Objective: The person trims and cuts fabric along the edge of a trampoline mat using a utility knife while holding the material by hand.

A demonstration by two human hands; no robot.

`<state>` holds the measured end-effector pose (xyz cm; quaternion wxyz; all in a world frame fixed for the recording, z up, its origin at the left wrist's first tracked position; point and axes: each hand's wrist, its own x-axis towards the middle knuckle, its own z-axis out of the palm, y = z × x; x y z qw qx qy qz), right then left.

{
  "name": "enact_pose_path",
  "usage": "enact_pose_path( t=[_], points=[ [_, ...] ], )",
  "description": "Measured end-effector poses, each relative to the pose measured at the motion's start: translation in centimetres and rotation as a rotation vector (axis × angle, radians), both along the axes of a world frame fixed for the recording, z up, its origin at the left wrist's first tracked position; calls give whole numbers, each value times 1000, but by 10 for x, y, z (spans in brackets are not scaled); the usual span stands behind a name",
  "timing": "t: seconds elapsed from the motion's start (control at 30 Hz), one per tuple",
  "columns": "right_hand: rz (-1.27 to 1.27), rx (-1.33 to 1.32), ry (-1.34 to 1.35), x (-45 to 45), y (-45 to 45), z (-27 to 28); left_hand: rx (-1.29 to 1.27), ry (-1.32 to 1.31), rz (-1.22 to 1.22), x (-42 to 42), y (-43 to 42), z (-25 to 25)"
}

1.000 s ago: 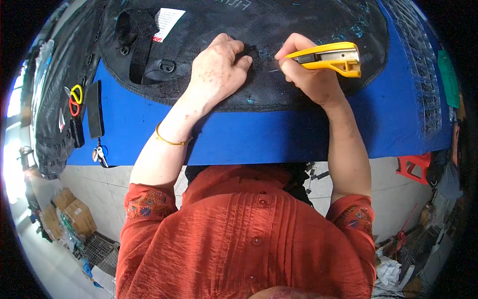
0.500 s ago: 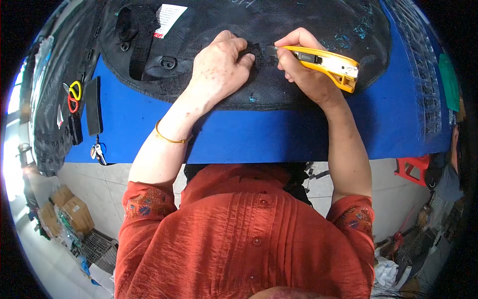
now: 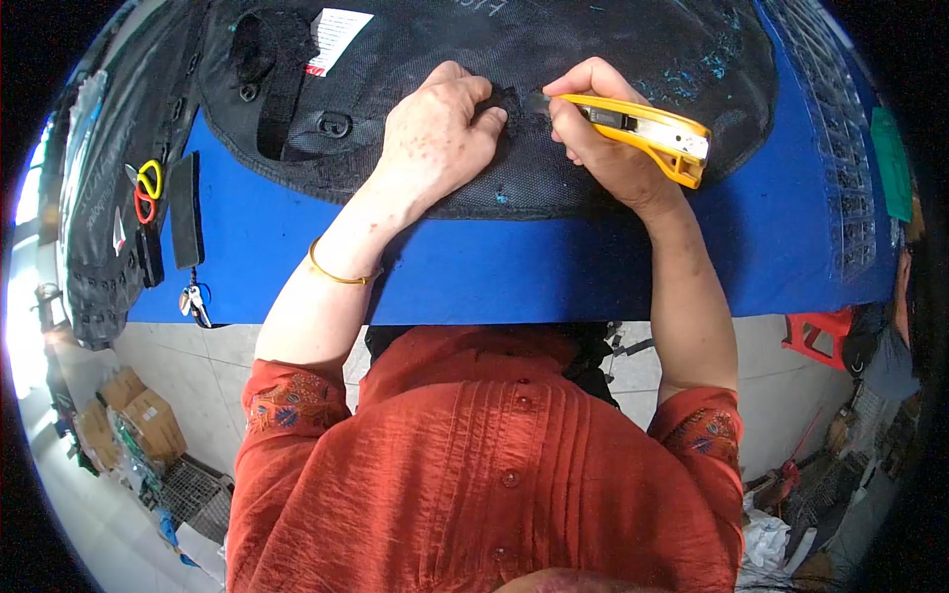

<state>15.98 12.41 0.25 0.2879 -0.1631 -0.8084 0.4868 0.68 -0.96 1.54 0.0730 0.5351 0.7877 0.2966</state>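
A large black mesh piece with a rounded edge (image 3: 395, 178) lies spread on the blue table. My left hand (image 3: 440, 124) rests on it with fingers curled, pinching a small fold of the black mesh beside the thumb. In my right hand (image 3: 603, 133) is a yellow utility knife (image 3: 682, 143), gripped like a pen with its blade end pointing left. The blade tip is close to the pinched fold; whether it touches the fabric I cannot tell. Bits of blue thread (image 3: 712, 64) are scattered on the mesh at right.
Scissors with red and yellow handles (image 3: 146, 193), a black strip (image 3: 185, 212) and keys (image 3: 195, 299) lie on the left of the blue table (image 3: 514, 272). A white printed label (image 3: 338, 40) sits on the mesh. A red stool (image 3: 820, 336) stands at right, cardboard boxes (image 3: 148, 415) at lower left.
The utility knife has tilted slightly, its rear end dropping a little toward me. My left hand has stayed in place on the mesh.
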Motion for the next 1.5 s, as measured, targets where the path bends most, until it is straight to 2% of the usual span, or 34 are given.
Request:
enact_pose_path(
  t=[0.57, 0.83, 0.9, 1.27, 1.5],
  points=[
    [60, 174, -37, 5, 2, 1, -9, 3, 5, 0, 0, 1],
    [25, 61, -1, 3, -1, 1, -7, 5, 4, 0, 0, 0],
    [-15, -78, 17, 2, -1, 2, -12, 4, 3, 0, 0, 0],
    [-34, -114, -28, -1, -2, -1, 5, 4, -3, 0, 0, -1],
    [-6, -43, -10, -2, 1, -1, -9, 13, -4, -1, 0, 0]
  ],
)
